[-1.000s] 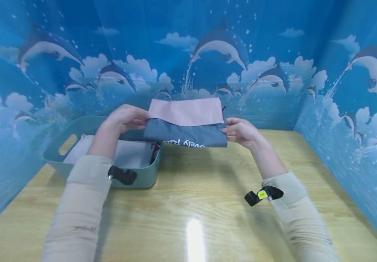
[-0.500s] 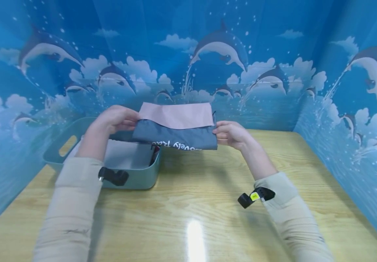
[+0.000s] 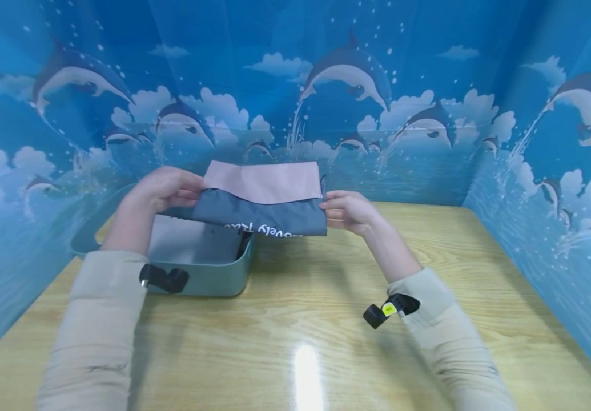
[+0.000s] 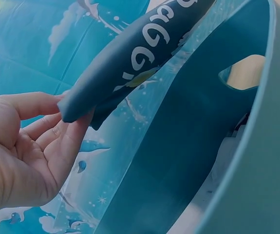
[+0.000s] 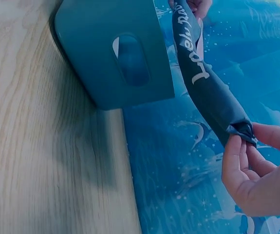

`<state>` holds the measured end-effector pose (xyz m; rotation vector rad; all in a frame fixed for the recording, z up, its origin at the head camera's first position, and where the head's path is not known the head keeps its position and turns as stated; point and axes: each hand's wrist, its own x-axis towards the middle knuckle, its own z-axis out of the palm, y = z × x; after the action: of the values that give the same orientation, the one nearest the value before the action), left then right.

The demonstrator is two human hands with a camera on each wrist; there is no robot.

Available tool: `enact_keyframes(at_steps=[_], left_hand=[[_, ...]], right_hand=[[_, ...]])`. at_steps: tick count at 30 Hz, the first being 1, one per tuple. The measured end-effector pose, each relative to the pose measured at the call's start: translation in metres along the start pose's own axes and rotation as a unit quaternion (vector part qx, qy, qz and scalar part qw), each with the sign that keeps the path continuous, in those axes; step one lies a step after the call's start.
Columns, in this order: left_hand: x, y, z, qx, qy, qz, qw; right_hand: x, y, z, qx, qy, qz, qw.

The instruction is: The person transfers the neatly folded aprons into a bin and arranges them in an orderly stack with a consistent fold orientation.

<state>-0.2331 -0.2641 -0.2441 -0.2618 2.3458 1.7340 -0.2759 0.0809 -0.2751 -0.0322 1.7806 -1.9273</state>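
Note:
A folded dark grey and pink cloth (image 3: 269,208) with white lettering hangs in the air over the right part of a green plastic basket (image 3: 213,279) and the table beside it. At its left end my left hand (image 3: 164,188) pinches the edge between thumb and fingers; the left wrist view shows this hand (image 4: 37,141) on the cloth's corner (image 4: 81,102). My right hand (image 3: 349,211) pinches the opposite end, seen closely as the hand (image 5: 261,170) on the cloth (image 5: 217,102) in the right wrist view. The cloth's underside is mostly hidden.
Inside the basket lies light grey folded fabric (image 3: 187,240), partly covered by my left arm. The basket's wall has a handle hole (image 5: 130,61). A wooden table (image 3: 274,337) lies below, with dolphin-printed blue walls (image 3: 429,68) behind and at both sides.
Both hands have moved left with the cloth held between them, and it has dropped slightly. It now overlaps more of the basket. The basket stays in place.

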Motion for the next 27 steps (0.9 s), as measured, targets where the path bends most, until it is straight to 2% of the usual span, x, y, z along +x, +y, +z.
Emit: enact_keyframes(at_steps=[12,27], left_hand=[[-0.005,0.002,-0.010,0.001,0.006,0.006,1.0000],[-0.013,-0.002,-0.027,0.008,0.011,0.004,0.9999]], right_hand=[[0.005,-0.001,0.014,0.008,0.037,0.001,0.999],[0.008,-0.003,0.032,-0.009,0.031,-0.003,0.999]])
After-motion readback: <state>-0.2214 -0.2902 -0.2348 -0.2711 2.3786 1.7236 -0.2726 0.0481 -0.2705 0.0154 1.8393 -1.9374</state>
